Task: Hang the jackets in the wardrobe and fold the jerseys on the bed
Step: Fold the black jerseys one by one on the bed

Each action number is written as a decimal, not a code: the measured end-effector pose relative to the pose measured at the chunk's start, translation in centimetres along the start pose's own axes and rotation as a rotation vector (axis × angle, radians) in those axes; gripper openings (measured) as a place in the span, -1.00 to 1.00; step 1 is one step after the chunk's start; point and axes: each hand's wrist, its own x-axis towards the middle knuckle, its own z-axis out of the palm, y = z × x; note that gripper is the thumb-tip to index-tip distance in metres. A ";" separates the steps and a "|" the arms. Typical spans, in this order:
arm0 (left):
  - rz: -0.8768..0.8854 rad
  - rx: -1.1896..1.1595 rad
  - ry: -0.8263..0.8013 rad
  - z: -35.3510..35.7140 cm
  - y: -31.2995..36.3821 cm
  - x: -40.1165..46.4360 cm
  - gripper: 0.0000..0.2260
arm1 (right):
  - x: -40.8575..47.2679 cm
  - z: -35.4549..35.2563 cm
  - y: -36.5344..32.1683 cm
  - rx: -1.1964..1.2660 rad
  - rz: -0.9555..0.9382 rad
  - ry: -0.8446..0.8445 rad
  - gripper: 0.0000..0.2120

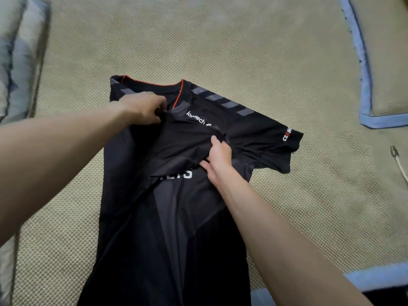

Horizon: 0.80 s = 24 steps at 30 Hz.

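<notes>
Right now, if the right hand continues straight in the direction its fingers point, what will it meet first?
The right hand points up the jersey. It would probably meet the white logo text first, then the red-trimmed collar. Depth is unclear.

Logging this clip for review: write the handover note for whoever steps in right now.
Left hand: grip shut on the black jersey fabric near the collar.
Right hand: grip pinching a fold at the chest.
The jersey lies front up on the woven bed mat; its left side is folded in, and the other short sleeve is spread flat.
Done: one side fold begun.
Left: finish folding. No jackets or wardrobe in view.
</notes>
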 end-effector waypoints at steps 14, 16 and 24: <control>-0.193 -0.090 -0.155 -7.7 -1.5 1.5 -0.84 | 0.7 -3.1 -4.2 -0.440 -0.354 0.282 -0.61; -0.166 -0.116 -0.116 -9.1 -0.5 2.0 -0.77 | 1.5 -5.0 -5.7 -0.505 -0.431 0.309 -0.59; -0.067 -0.250 -0.191 -6.4 3.4 5.6 -0.89 | 6.8 -15.0 -9.1 -0.650 -0.458 0.392 -0.75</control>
